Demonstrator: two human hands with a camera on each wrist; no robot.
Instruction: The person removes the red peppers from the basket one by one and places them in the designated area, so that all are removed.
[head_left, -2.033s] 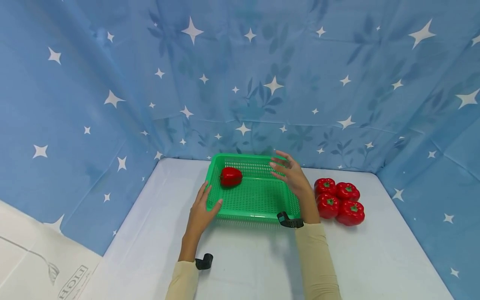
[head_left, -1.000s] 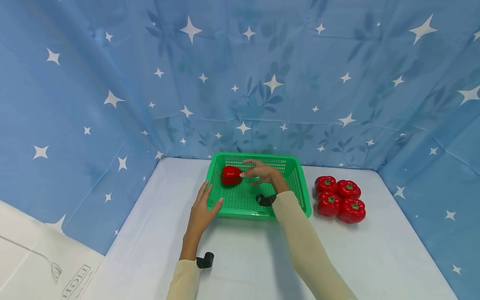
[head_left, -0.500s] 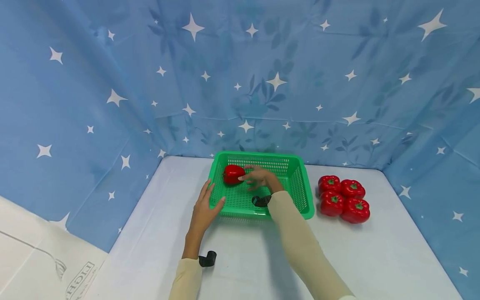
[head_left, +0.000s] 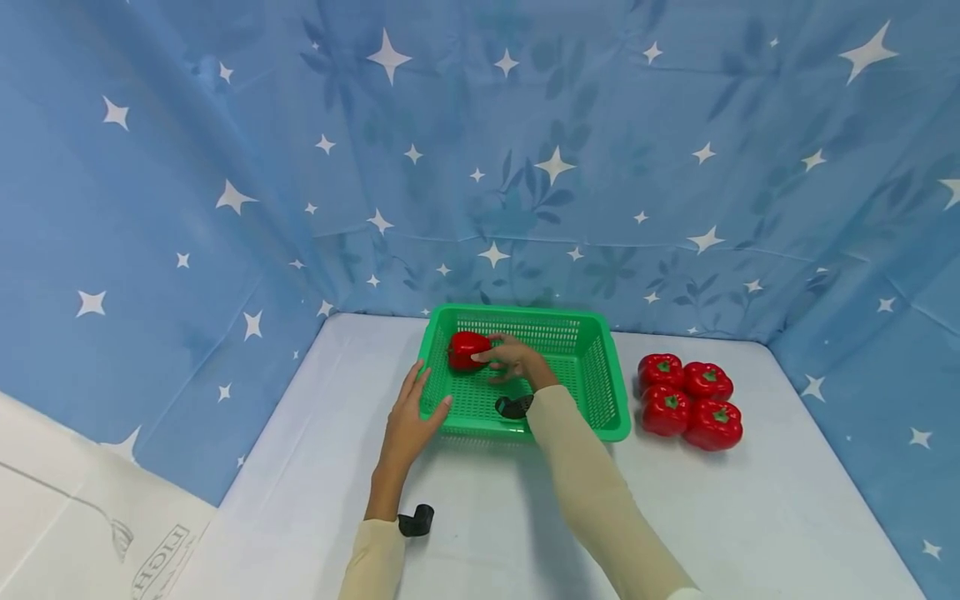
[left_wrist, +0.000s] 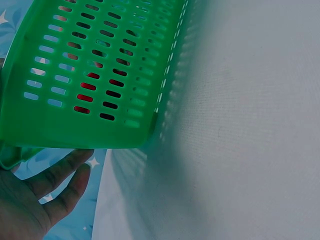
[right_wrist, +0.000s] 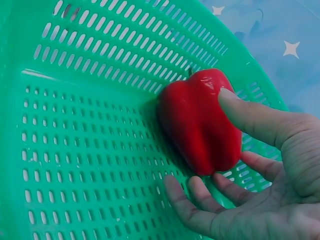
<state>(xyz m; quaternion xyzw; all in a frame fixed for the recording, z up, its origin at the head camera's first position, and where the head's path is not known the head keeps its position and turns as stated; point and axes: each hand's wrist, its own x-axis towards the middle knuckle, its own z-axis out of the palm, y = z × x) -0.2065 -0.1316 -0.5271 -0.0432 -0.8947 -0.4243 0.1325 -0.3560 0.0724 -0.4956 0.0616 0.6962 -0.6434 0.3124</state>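
Observation:
A red bell pepper lies on its side in the left part of a green plastic basket. My right hand reaches into the basket and holds the pepper by its right end. In the right wrist view the thumb lies against the red bell pepper, with the index fingertip hidden behind it. The other fingers curve below its end. My left hand rests at the basket's front left corner, fingers spread along the rim; in the left wrist view two fingers show by the basket edge.
Several red bell peppers stand grouped stem-up on the white table to the right of the basket. A blue star-patterned curtain hangs behind and on both sides.
My right hand has come from above the basket's right side, moved left and closed on the pepper. The left hand has stayed at the corner. The head view has shifted slightly.

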